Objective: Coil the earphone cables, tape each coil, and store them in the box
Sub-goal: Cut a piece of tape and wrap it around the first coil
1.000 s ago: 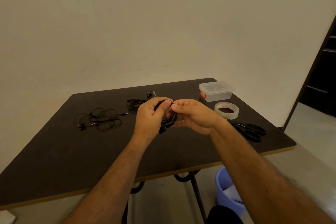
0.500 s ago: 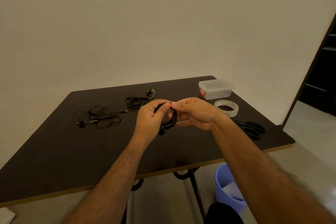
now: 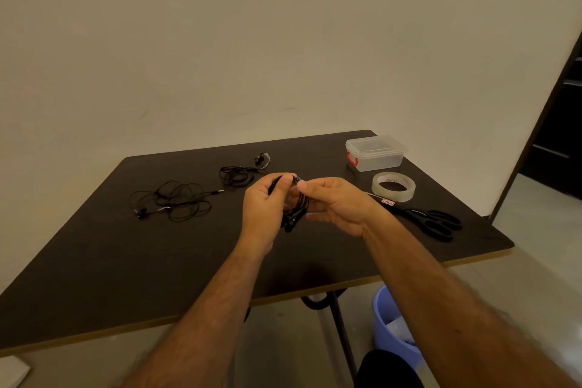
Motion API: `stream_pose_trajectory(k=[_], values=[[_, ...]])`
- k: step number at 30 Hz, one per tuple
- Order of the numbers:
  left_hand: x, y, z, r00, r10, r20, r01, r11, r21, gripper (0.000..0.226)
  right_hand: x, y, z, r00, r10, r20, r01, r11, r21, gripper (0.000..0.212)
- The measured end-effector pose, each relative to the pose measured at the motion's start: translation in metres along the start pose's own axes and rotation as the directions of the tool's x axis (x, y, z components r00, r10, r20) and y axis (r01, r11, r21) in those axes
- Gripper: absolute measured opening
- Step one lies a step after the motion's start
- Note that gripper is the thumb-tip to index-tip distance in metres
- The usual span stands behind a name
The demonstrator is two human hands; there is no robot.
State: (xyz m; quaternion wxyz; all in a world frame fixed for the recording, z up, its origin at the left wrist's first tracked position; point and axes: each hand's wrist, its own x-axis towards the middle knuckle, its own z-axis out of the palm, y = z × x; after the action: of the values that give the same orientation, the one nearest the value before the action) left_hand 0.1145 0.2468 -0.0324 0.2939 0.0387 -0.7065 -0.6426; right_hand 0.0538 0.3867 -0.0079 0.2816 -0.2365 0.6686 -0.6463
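Above the middle of the dark table (image 3: 94, 261), my left hand (image 3: 266, 209) grips a black coiled earphone cable (image 3: 296, 208). My right hand (image 3: 337, 203) pinches the top of that coil with thumb and forefinger, its other fingers loosely spread. An earbud hangs from the coil's lower end. A loose tangled black earphone (image 3: 176, 200) lies at the left of the table. Another earphone (image 3: 239, 173), partly bunched, lies behind my hands. The clear plastic box (image 3: 374, 153) with a red latch stands lidded at the back right. A roll of clear tape (image 3: 393, 186) lies in front of it.
Black scissors (image 3: 431, 220) lie near the table's right edge, blades pointing toward my right hand. Below the table's front edge stands a blue bin (image 3: 393, 324) by the black metal table leg (image 3: 340, 324). A plain wall rises behind; a dark doorway opens at the right.
My right hand's lower fingers have opened out from the coil while thumb and forefinger keep pinching its top. Both hands stay at the same spot above the table.
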Motion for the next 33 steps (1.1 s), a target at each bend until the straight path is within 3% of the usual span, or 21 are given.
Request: stream_pose_trajectory(k=[4, 8, 17, 23, 29, 33], values=[[0.000, -0.004, 0.002, 0.987, -0.156, 0.025, 0.158, 0.983, -0.093, 0.020, 0.002, 0.005, -0.003, 0.999, -0.002, -0.041, 0.000, 0.998, -0.059, 0.011], [-0.001, -0.009, 0.004, 0.950, -0.294, 0.104, 0.305, 0.946, -0.111, 0.026, 0.005, 0.009, -0.008, 0.994, 0.065, -0.089, -0.068, 0.997, -0.031, 0.013], [0.004, -0.025, 0.013, 0.771, -0.610, 0.180, 0.636, 0.743, -0.207, 0.022, 0.016, 0.030, -0.024, 0.948, 0.197, -0.249, -0.208, 0.978, -0.018, 0.012], [0.003, -0.030, 0.028, 0.761, -0.628, 0.162, 0.649, 0.736, -0.195, 0.017, 0.015, 0.037, -0.033, 0.915, 0.225, -0.334, -0.247, 0.969, -0.026, 0.011], [0.009, -0.048, 0.050, 0.758, -0.648, 0.077, 0.653, 0.753, -0.086, 0.046, 0.016, 0.041, -0.044, 0.867, 0.289, -0.405, -0.335, 0.941, -0.046, 0.009], [0.015, -0.061, 0.057, 0.809, -0.588, -0.022, 0.578, 0.787, 0.217, 0.040, 0.019, 0.043, -0.047, 0.846, 0.316, -0.429, -0.379, 0.923, -0.068, 0.008]])
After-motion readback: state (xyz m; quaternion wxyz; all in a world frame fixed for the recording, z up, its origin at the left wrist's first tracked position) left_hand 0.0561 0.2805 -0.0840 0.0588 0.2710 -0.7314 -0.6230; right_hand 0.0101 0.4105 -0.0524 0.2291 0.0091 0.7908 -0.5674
